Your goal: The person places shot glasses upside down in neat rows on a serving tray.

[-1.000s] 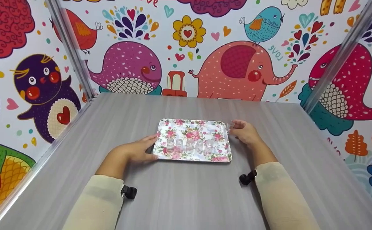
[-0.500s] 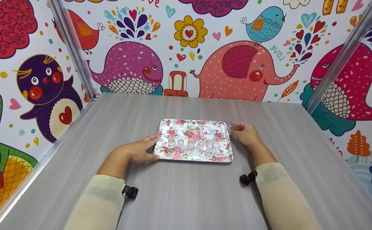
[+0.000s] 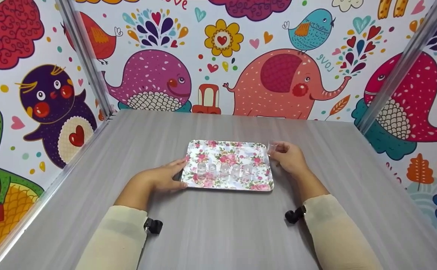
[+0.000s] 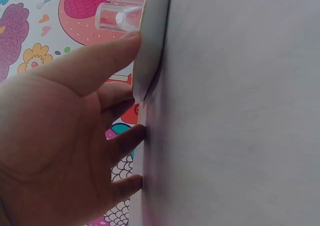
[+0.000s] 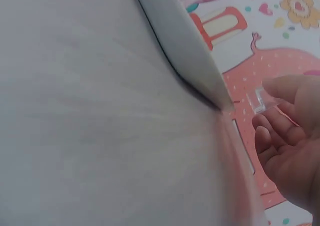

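A white tray with pink flowers (image 3: 224,148) lies on the table. In a row across its near half stand several small clear shot glasses (image 3: 224,169). My left hand (image 3: 162,176) rests at the tray's left side, thumb at the near corner and fingertips against the edge. The left wrist view shows its thumb (image 4: 107,56) touching the rim and the lower fingers spread toward the table. My right hand (image 3: 289,156) pinches another clear shot glass (image 3: 272,147) between thumb and fingers, beside the tray's far right corner. In the right wrist view this glass (image 5: 259,100) looks tilted.
The grey wood-grain table (image 3: 222,232) extends around the tray. Cartoon-printed panels (image 3: 211,56) close off the back and both sides, with metal posts (image 3: 402,71) at the corners. A black wrist camera (image 3: 153,225) is strapped to each sleeve.
My right hand dips slightly and then rises a little with the shot glass beside the tray. My left hand, the tray and the row of glasses stay as they were.
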Available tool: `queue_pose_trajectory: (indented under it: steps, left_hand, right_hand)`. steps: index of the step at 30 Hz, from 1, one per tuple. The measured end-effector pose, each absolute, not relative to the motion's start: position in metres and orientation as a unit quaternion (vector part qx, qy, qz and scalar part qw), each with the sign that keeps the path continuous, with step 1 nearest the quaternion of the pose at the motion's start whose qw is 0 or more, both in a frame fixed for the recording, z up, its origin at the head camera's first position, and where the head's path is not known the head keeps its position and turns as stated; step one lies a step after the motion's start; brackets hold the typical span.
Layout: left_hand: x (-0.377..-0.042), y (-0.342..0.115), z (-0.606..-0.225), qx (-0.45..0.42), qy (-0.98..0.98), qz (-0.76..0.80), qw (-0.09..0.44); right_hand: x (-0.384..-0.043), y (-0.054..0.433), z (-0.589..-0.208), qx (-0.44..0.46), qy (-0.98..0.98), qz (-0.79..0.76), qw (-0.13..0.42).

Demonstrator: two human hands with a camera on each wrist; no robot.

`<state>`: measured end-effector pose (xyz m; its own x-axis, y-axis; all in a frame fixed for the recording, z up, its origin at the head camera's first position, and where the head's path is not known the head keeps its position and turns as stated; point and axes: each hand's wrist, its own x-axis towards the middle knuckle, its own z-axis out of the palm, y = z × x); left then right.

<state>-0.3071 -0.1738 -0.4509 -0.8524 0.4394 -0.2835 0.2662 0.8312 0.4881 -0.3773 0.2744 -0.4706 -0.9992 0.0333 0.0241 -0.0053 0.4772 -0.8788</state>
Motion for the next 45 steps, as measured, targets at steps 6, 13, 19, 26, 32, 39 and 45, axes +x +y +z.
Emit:
queue_pose_trajectory:
  steps: [6,13,19,26,32,39,45]
  left_hand:
    - [-0.308,-0.172,-0.451,0.188,0.937,0.221,0.197]
    - [-0.308,-0.171,-0.450,0.189,0.935,0.224,0.198]
    - [-0.307,-0.170,-0.448,0.185,0.932,0.237,0.203]
    - [-0.307,-0.171,-0.448,0.189,0.932,0.236,0.198]
    - [-0.307,-0.171,-0.449,0.188,0.932,0.238,0.197]
    - [-0.309,-0.173,-0.452,0.191,0.933,0.236,0.194]
    - [-0.308,-0.173,-0.451,0.188,0.934,0.230,0.198]
  right_hand:
    - [-0.360,0.273,-0.459,0.030,-0.863,0.504,0.014]
    - [-0.339,0.274,-0.446,0.055,-0.867,0.495,0.006]
    - [-0.329,0.271,-0.437,0.080,-0.856,0.510,0.015]
    - [-0.327,0.265,-0.436,0.098,-0.841,0.531,0.001]
    - [-0.327,0.264,-0.437,0.115,-0.825,0.554,0.004]
    - [-0.328,0.263,-0.439,0.119,-0.825,0.552,0.021]
    - [-0.329,0.263,-0.442,0.124,-0.804,0.581,0.029]
